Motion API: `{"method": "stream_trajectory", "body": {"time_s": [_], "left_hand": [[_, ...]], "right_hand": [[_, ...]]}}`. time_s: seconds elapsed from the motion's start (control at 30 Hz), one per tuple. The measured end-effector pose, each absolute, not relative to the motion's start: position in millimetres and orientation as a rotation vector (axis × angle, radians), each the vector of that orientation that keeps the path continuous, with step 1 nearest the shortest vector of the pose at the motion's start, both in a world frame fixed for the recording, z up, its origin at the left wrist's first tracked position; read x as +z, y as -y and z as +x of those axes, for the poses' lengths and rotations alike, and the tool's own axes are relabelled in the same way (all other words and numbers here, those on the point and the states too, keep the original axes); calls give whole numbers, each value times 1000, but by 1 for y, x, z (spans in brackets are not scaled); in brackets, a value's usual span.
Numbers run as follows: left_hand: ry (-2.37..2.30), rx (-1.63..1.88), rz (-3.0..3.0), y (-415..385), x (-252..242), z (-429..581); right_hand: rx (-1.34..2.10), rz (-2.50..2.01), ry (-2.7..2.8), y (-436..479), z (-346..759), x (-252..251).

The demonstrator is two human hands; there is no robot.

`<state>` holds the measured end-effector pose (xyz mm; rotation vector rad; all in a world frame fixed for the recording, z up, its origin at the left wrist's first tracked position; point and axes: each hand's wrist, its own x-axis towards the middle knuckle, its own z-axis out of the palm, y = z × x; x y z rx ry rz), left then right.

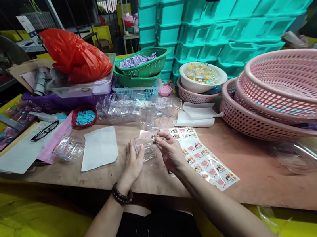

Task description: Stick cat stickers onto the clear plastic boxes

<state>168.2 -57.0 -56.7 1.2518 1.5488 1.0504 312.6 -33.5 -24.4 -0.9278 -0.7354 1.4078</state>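
My left hand (134,163), with a dark bead bracelet at the wrist, grips a small clear plastic case (145,148) just above the wooden table (244,169). My right hand (170,150) is closed in a pinch against the case's top right edge, holding a small sticker I can barely make out. Under and right of my right hand lies a sheet of cat stickers (206,161). A blank white paper sheet (99,147) lies to the left of my left hand.
A pile of clear cases (132,106) lies behind my hands. Pink baskets (287,94) are stacked at right, a white bowl of sweets (202,74) and green baskets (142,67) behind. Glasses (44,131) rest on papers at left, near a red dish (85,117). Teal crates (220,16) form a wall.
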Motion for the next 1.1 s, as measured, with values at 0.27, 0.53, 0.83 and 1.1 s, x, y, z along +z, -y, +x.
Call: {"method": "stream_trajectory", "body": {"time_s": [0.27, 0.53, 0.83, 1.1], "left_hand": [[-939, 1216, 576, 55, -39, 169], [-959, 1240, 813, 51, -52, 161], [-1023, 1275, 954, 49, -65, 158], [-1081, 1347, 953, 47, -68, 157]], "right_hand": [[1311, -911, 908, 58, 319, -13], [1066, -1114, 1391, 69, 341, 30], [1353, -1195, 1205, 50, 322, 18], [1390, -1257, 1166, 45, 318, 13]]}}
